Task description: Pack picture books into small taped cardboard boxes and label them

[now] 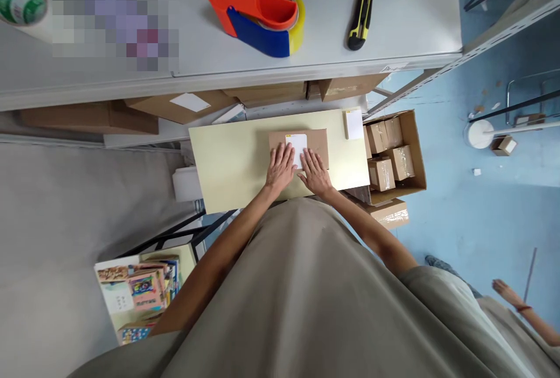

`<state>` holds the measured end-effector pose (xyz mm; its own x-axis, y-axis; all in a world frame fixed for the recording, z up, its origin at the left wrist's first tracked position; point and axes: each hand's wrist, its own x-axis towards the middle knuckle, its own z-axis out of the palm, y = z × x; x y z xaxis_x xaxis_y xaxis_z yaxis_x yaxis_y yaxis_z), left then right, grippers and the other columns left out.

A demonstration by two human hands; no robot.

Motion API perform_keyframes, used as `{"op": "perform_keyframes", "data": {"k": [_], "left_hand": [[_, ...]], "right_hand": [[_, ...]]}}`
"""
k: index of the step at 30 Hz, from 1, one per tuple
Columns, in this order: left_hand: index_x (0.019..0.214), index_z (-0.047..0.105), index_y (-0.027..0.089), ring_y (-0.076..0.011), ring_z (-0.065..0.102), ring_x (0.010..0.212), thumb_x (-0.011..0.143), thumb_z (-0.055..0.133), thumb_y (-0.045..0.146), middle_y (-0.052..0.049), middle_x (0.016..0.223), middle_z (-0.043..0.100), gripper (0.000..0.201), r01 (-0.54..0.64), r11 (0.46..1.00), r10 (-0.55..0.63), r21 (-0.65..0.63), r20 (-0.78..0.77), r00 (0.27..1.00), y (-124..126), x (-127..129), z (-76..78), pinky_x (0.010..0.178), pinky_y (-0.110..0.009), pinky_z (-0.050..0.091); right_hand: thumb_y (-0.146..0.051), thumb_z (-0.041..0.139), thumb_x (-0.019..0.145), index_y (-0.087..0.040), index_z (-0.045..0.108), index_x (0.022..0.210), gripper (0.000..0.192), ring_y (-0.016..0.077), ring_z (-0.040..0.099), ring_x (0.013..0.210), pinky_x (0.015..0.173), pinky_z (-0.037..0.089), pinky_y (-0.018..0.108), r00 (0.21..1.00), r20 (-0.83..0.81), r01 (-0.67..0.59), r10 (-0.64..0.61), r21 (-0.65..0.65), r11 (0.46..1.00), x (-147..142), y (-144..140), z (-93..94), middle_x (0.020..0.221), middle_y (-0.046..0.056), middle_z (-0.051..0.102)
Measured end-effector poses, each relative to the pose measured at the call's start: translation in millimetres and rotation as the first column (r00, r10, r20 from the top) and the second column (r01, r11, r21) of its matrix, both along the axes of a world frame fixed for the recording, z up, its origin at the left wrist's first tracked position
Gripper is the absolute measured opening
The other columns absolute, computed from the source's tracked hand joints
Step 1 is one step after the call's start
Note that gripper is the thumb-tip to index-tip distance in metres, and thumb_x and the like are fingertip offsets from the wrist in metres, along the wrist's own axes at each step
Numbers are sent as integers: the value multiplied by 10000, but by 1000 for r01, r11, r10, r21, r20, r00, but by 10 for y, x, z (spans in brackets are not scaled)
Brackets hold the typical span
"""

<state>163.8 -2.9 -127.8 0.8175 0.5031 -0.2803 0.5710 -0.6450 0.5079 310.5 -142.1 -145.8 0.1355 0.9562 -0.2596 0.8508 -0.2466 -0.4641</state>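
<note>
A small brown cardboard box (321,143) lies on a pale yellow table (231,162) in front of me. On its top is a white label (296,142) with a yellow strip along one edge. My left hand (280,167) rests flat on the box, its fingertips at the label's left side. My right hand (315,172) lies flat too, touching the label's right side. Both hands have outstretched fingers and grip nothing. Part of the label and the box's near edge are hidden under them. A stack of white labels (353,124) sits at the table's back right corner.
On the shelf (192,45) above are an orange and blue tape dispenser (258,16), a utility knife (361,13) and a tape roll (24,2). An open carton (417,150) of small boxes stands right; books (149,290) lie lower left. Another person's hand (507,291) shows at right.
</note>
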Motion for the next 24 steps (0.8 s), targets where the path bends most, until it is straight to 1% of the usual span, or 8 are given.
{"op": "perform_keyframes", "data": {"k": [3,6,8,10,14,16,18,24], "left_hand": [[1863,356,101,-385,82,1864,1176,461,359,-170,1959,252,741,-4,999,7,-41,56,998,-123,-291,-62,1511,-665,33],[1882,227,51,-416,46,1863,1108,604,389,-233,1965,181,925,-246,966,252,-85,64,966,-204,-660,-223,1509,-665,89],[1880,186,40,-442,85,1858,1008,746,374,-286,1949,204,1089,-461,870,472,-172,25,881,-238,-816,-377,1499,-655,178],[1865,273,94,-437,241,1832,935,825,344,-288,1904,351,1109,-593,743,617,-311,-26,787,-261,-837,-526,1474,-622,288],[1633,638,167,-376,661,1567,933,823,341,-225,1638,708,745,-661,571,714,-487,-101,692,-293,-603,-637,1357,-562,491],[1471,747,162,-354,743,1441,971,777,363,-205,1506,795,540,-685,543,751,-485,-84,655,-316,-490,-557,1301,-537,544],[1374,792,170,-322,775,1371,1014,728,405,-177,1431,837,435,-700,535,790,-472,-15,613,-351,-425,-397,1274,-488,564],[1231,876,181,-309,828,1205,1025,743,584,-104,1266,897,472,-767,510,860,-388,204,469,-445,-302,187,1080,-375,649]], "right_hand": [[-396,514,1174,-74,148,1909,882,345,46,1877,1533,44,598,1000,-23,19,-19,6,1000,74,-42,1,1991,159,90],[-536,544,1167,-85,112,1914,973,366,9,1877,1522,69,636,978,-80,196,-193,32,980,347,-338,-26,1994,170,49],[-675,576,1131,-95,103,1914,1083,390,36,1875,1504,141,674,911,-161,387,-380,15,922,572,-593,-90,1992,195,67],[-753,649,1064,-95,183,1902,1163,413,181,1854,1480,250,672,806,-301,512,-510,-78,855,727,-767,-191,1967,235,201],[-826,736,948,-156,481,1797,1111,407,538,1679,1385,452,620,563,-581,552,-588,-264,791,693,-723,-396,1793,218,574],[-855,692,952,-205,618,1696,991,373,629,1587,1352,497,595,516,-648,565,-560,-234,791,605,-613,-412,1676,173,694],[-878,632,981,-223,729,1570,886,349,705,1465,1287,565,561,536,-649,601,-540,-157,784,576,-543,-328,1569,169,746],[-858,499,1112,-219,876,1280,761,276,790,984,952,672,422,693,-464,636,-552,33,771,871,-608,263,1134,128,785]]}}
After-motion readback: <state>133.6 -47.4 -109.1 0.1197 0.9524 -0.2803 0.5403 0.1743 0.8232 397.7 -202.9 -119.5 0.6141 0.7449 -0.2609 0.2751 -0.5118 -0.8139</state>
